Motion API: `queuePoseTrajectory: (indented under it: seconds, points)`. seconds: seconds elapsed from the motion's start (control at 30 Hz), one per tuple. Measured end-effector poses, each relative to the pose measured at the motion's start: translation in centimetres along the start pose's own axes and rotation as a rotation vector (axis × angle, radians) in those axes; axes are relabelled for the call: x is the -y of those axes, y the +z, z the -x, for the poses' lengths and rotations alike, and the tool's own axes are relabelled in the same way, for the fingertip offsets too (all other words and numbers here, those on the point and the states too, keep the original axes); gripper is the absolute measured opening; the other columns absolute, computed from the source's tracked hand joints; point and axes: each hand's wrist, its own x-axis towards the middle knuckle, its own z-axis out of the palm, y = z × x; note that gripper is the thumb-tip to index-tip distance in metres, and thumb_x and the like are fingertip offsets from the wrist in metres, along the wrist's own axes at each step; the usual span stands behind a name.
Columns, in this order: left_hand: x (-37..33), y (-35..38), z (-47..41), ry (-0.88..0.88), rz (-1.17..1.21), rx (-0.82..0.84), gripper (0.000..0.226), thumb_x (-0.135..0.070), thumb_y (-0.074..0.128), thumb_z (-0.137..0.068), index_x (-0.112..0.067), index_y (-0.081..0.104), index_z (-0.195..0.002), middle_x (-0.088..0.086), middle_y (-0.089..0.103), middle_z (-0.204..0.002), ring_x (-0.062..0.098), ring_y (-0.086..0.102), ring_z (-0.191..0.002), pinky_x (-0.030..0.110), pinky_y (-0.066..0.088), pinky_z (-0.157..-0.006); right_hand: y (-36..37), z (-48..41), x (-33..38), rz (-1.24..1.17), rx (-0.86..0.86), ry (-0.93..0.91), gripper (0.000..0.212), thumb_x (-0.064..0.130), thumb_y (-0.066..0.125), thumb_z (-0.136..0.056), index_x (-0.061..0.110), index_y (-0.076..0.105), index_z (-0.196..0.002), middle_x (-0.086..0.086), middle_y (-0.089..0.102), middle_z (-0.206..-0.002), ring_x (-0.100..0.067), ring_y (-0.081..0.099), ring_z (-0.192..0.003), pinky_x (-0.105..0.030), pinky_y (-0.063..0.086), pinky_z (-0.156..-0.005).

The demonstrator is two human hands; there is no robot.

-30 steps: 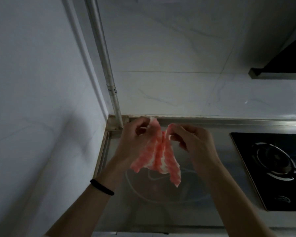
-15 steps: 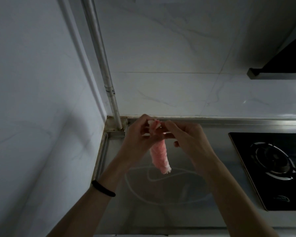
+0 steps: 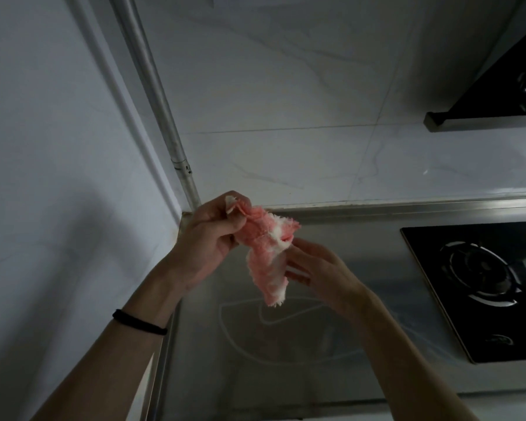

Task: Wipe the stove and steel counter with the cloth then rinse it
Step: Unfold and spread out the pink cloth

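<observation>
Cloth: pink with white patches, fluffy terry pile, frayed white edge at the bottom. It is bunched into a crumpled, roughly twisted strip and held in the air above the steel counter, toward its back left corner, not touching the surface.

Left hand: fingers and thumb curled tight round the cloth's upper end, with a white corner poking out above the thumb. Black elastic band on that wrist.

Right hand: lower and to the right, fingers loosely curved, tips against the hanging part of the cloth. The cloth hides the tips, so I cannot tell whether they pinch it.

Counter: brushed metal, dull sheen, a raised lip along the back and left edges; faint curved streaks on the surface below the cloth.

Stove: black glossy glass panel set into the counter at right, with a round metal burner ring.

Walls: pale marbled tile. A grey metal pipe runs up the corner. Dark range hood at upper right.
</observation>
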Motion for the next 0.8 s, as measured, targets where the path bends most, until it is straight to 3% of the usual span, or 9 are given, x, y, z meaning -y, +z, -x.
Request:
queuePoseTrajectory:
  seconds: [0.1, 0.17, 0.23, 0.37, 0.43, 0.57, 0.63, 0.7, 0.8]
  points:
    - [0.1, -0.2, 0.1, -0.005, 0.003, -0.029, 0.023, -0.007, 0.059, -0.088, -0.022, 0.075, -0.082, -0.001, 0.064, -0.085, 0.012, 0.062, -0.085, 0.027, 0.055, -0.075, 0.4, -0.1, 0.2, -0.094, -0.003, -0.136, 0.024, 0.027, 0.066, -0.098, 0.016, 0.079, -0.115, -0.011, 0.077, -0.117, -0.025, 0.071, -0.112, -0.037, 0.056, -0.102]
    - [0.3, -0.5, 0.4, -0.009, 0.006, -0.060, 0.024, -0.006, 0.057, -0.087, -0.022, 0.075, -0.081, -0.001, 0.065, -0.084, 0.012, 0.063, -0.084, 0.029, 0.054, -0.075, 0.3, -0.1, 0.5, -0.063, -0.042, -0.229, 0.017, 0.024, 0.069, -0.097, 0.016, 0.082, -0.105, -0.013, 0.077, -0.111, -0.025, 0.071, -0.107, -0.041, 0.056, -0.100]
    - [0.5, -0.7, 0.7, -0.012, 0.015, -0.073, 0.022, -0.006, 0.058, -0.087, -0.020, 0.074, -0.082, 0.002, 0.066, -0.085, 0.013, 0.064, -0.085, 0.027, 0.055, -0.074, 0.3, -0.2, 0.9, -0.022, -0.055, -0.304, 0.010, 0.017, 0.073, -0.095, 0.016, 0.083, -0.096, -0.009, 0.079, -0.102, -0.019, 0.073, -0.098, -0.033, 0.058, -0.091]
    - [0.9, -1.6, 1.4, -0.032, -0.092, -0.150, 0.012, -0.007, 0.064, -0.088, -0.016, 0.072, -0.085, 0.022, 0.060, -0.100, 0.032, 0.061, -0.099, 0.041, 0.051, -0.086, 0.9, 0.0, 2.2, 0.062, -0.168, -0.403, 0.015, 0.011, 0.073, -0.094, 0.021, 0.083, -0.090, -0.002, 0.082, -0.093, -0.008, 0.075, -0.087, -0.018, 0.056, -0.078]
    - [1.2, -2.3, 1.7, -0.023, -0.246, -0.244, 0.014, -0.004, 0.063, -0.091, -0.014, 0.073, -0.087, 0.030, 0.067, -0.109, 0.043, 0.065, -0.109, 0.052, 0.051, -0.097, 1.0, 0.1, 3.3, 0.189, -0.225, -0.476, 0.017, 0.008, 0.074, -0.095, 0.023, 0.082, -0.091, 0.005, 0.082, -0.092, -0.003, 0.076, -0.084, -0.013, 0.055, -0.076]
    - [1.1, -2.4, 1.7, -0.013, -0.479, -0.309, 0.018, 0.004, 0.072, -0.090, -0.010, 0.069, -0.100, 0.015, 0.077, -0.109, 0.037, 0.071, -0.112, 0.064, 0.053, -0.103, 2.0, 0.1, 5.3, 0.467, -0.192, -0.526, 0.021, 0.010, 0.078, -0.090, 0.031, 0.079, -0.093, 0.013, 0.081, -0.092, -0.005, 0.078, -0.087, -0.016, 0.059, -0.080]
    - [0.4, -1.8, 1.4, 0.012, -0.557, -0.173, 0.032, -0.006, 0.082, -0.085, -0.014, 0.065, -0.110, 0.001, 0.075, -0.115, 0.021, 0.070, -0.118, 0.053, 0.055, -0.104, 2.6, 0.1, 5.9, 0.496, -0.147, -0.498, 0.016, 0.016, 0.080, -0.088, 0.031, 0.080, -0.092, 0.013, 0.081, -0.090, -0.005, 0.078, -0.085, -0.019, 0.061, -0.079]
    - [-0.3, -0.6, 0.8, 0.012, -0.690, 0.018, 0.048, -0.015, 0.086, -0.082, -0.019, 0.061, -0.123, -0.011, 0.073, -0.120, 0.004, 0.065, -0.122, 0.028, 0.055, -0.103, 2.9, 0.2, 6.1, 0.472, -0.113, -0.474, 0.009, 0.020, 0.083, -0.087, 0.025, 0.082, -0.095, 0.010, 0.082, -0.089, -0.007, 0.079, -0.084, -0.021, 0.062, -0.079]
    - [-0.9, 1.3, -0.2, 0.074, -0.890, 0.113, 0.041, -0.020, 0.087, -0.083, -0.018, 0.067, -0.119, -0.013, 0.074, -0.107, -0.004, 0.068, -0.108, 0.010, 0.051, -0.089, 2.7, 0.3, 6.6, 0.446, -0.123, -0.473, 0.010, 0.021, 0.086, -0.084, 0.021, 0.081, -0.093, 0.007, 0.082, -0.089, -0.010, 0.079, -0.087, -0.026, 0.063, -0.084]
